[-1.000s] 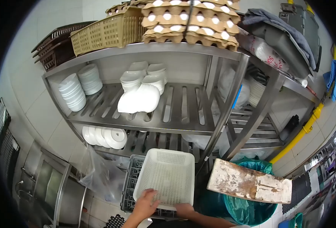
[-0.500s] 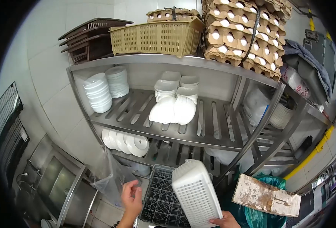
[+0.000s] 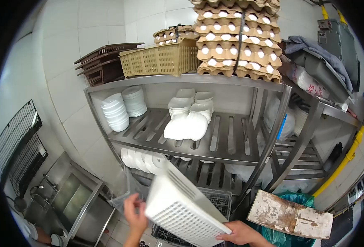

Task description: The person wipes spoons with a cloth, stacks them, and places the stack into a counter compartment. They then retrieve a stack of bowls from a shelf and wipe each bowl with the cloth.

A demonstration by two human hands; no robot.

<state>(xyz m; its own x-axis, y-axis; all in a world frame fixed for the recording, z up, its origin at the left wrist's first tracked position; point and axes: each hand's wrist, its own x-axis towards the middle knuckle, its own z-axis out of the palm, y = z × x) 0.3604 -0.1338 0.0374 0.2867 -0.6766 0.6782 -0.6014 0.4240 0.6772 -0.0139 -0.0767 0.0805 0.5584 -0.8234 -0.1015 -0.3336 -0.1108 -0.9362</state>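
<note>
A white perforated plastic basket (image 3: 186, 210) is held tilted in front of me, its long side slanting down to the right. My right hand (image 3: 241, 233) grips its lower right end, thumb on the outer wall. Just left of the basket is my left hand (image 3: 136, 212), fingers loosely bent and apart; whether a fingertip touches the basket I cannot tell. Behind and below the basket, a dark grid-bottomed dish rack (image 3: 223, 200) is partly hidden. A clear plastic bag (image 3: 126, 191) hangs behind my left hand.
A slotted steel shelf (image 3: 231, 153) holds stacked white bowls (image 3: 186, 123) and plates. Above stand egg trays (image 3: 239, 45) and a tan basket (image 3: 159, 57). A worn board (image 3: 289, 214) lies over a green-lined bin at right. At left, a person's arm (image 3: 42, 235) shows near a sink (image 3: 67, 197).
The basket has swung left and tilted further, with my right hand still gripping it. My left hand has moved slightly left and down, and the basket is now close beside it. The view has shifted.
</note>
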